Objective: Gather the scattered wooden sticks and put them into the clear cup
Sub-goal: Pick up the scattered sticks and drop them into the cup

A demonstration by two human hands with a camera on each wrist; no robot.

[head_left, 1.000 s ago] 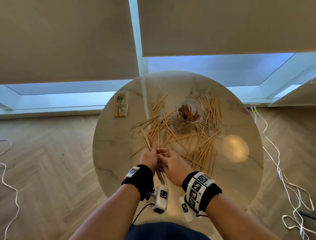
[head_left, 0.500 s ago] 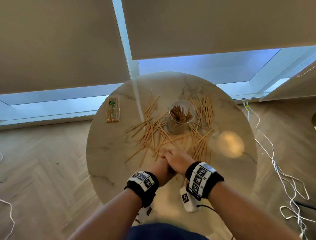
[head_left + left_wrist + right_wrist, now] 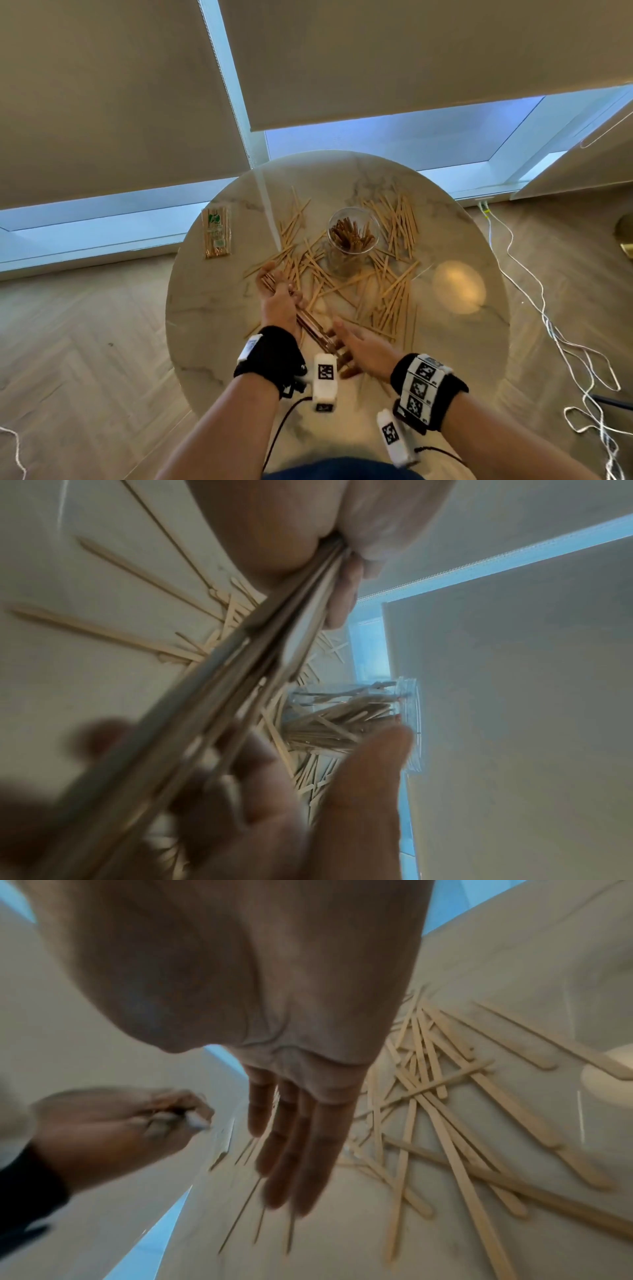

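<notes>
Many flat wooden sticks point(image 3: 387, 291) lie scattered on the round marble table point(image 3: 212, 308) around a clear cup point(image 3: 352, 236), which holds several sticks upright. My left hand point(image 3: 279, 294) grips a bundle of sticks point(image 3: 315, 329) that slants from far left to near right, left of the cup. In the left wrist view the bundle point(image 3: 240, 669) runs through the fist, with the cup point(image 3: 359, 718) beyond. My right hand point(image 3: 342, 346) is open and its straight fingers touch the bundle's near end. In the right wrist view its fingers point(image 3: 298, 1150) hang straight over loose sticks point(image 3: 445, 1096).
A sealed packet of sticks point(image 3: 216, 233) lies at the table's far left edge. White cables point(image 3: 548, 325) trail over the wooden floor to the right. A bright light spot point(image 3: 459, 287) shows on the table's right side. Window blinds hang behind.
The two hands, pressed together around the sticks before, have come apart. The left hand now holds the bundle alone and further forward; the right hand has opened at its near end.
</notes>
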